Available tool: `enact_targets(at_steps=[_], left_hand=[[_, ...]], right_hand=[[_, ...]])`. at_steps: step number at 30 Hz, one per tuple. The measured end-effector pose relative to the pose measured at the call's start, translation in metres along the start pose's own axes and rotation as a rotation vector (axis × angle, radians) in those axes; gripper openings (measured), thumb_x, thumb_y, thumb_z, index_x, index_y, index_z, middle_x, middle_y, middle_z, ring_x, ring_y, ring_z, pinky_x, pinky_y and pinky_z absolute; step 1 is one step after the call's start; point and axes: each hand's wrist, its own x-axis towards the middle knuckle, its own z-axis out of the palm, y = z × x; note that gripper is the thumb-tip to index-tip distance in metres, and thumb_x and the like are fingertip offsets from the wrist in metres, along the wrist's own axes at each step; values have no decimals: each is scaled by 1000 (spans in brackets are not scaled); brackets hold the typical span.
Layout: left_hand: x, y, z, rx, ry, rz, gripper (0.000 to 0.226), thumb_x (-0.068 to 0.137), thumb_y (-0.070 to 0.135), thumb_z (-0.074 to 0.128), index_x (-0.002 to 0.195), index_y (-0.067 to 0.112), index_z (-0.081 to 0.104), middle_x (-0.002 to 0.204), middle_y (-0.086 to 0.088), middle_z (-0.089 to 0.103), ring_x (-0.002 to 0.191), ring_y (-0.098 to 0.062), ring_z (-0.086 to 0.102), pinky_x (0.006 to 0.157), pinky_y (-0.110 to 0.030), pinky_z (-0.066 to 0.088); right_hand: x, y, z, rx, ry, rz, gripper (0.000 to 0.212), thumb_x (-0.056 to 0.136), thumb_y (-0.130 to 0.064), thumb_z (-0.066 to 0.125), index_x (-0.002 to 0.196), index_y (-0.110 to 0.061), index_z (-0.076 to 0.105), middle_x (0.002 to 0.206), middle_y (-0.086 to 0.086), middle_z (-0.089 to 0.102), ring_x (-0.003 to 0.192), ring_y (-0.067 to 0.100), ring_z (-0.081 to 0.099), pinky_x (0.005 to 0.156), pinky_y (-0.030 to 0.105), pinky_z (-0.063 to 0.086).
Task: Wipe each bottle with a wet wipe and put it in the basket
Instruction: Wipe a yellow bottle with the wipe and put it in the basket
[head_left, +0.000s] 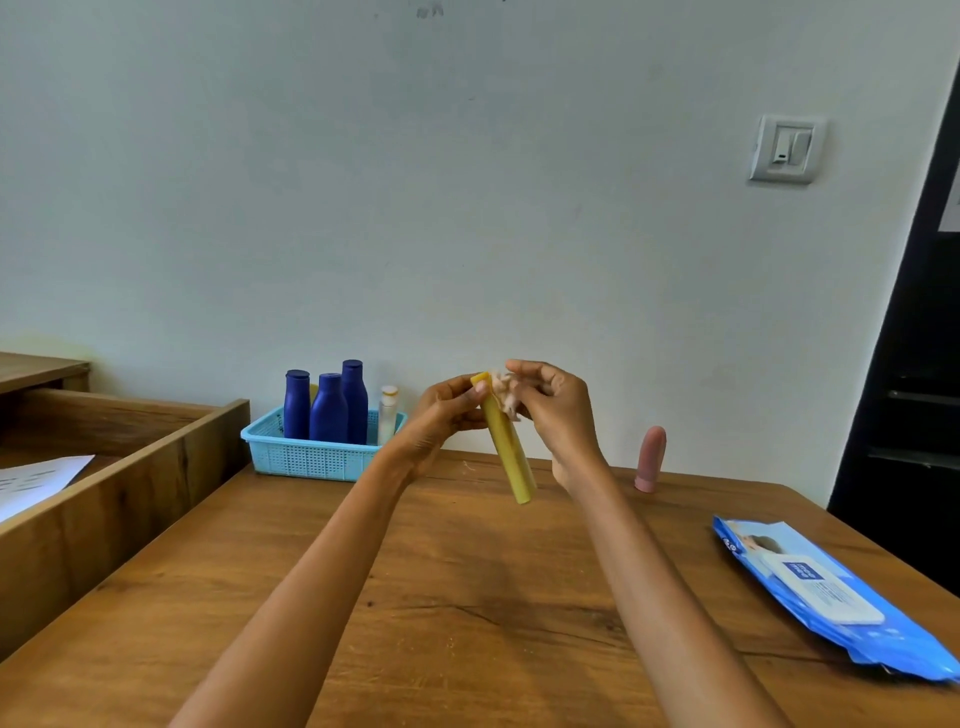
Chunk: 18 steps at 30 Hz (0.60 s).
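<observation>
Though perhaps scuffed up top — pale wall behind wooden table.

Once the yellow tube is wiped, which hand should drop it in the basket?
Left, probably. The left hand already grips the yellow tube, and the basket sits on its side. The right hand holds the wipe.

Wipes pack label blurred; nothing legible
</observation>
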Motion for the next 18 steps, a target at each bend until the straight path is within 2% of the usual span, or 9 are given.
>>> enact_targets(at_steps=[4,8,10,13,18], left_hand=[[0,1,-3,16,13,10,38,82,36,56,112,12,61,98,-7,70,93,-20,67,78,-25,53],[-1,2,-12,-28,87,26,46,80,37,57,118,11,59,102,-7,69,92,-17,67,78,-24,53],[0,2,-15,-48,120,25,48,82,35,57,122,9,56,108,-8,68,95,-18,66,79,-23,53],[1,1,-19,-51,145,17,41,90,27,52,126,8,52,114,-8,66,101,-20,64,78,-23,54],[0,0,-21,-62,165,10,40,92,25,51,128,7,51,114,-9,66,102,-20,63,79,-24,54]], right_hand=[[-1,-2,1,141,-115,8,25,85,3,57,98,-14,70,97,2,72,90,12,67,71,21,55],[2,0,-9,-1,-290,55,31,81,8,57,87,-17,74,94,2,73,92,15,68,75,25,57],[3,3,-12,-123,-301,113,30,81,8,57,87,-16,74,99,6,72,91,17,67,72,25,58],[5,12,-17,-227,-292,214,26,83,7,57,86,-14,73,103,6,70,93,19,66,69,26,58],[5,24,-22,-294,-264,352,19,84,6,60,94,-4,71,97,11,69,81,18,64,66,27,58]])
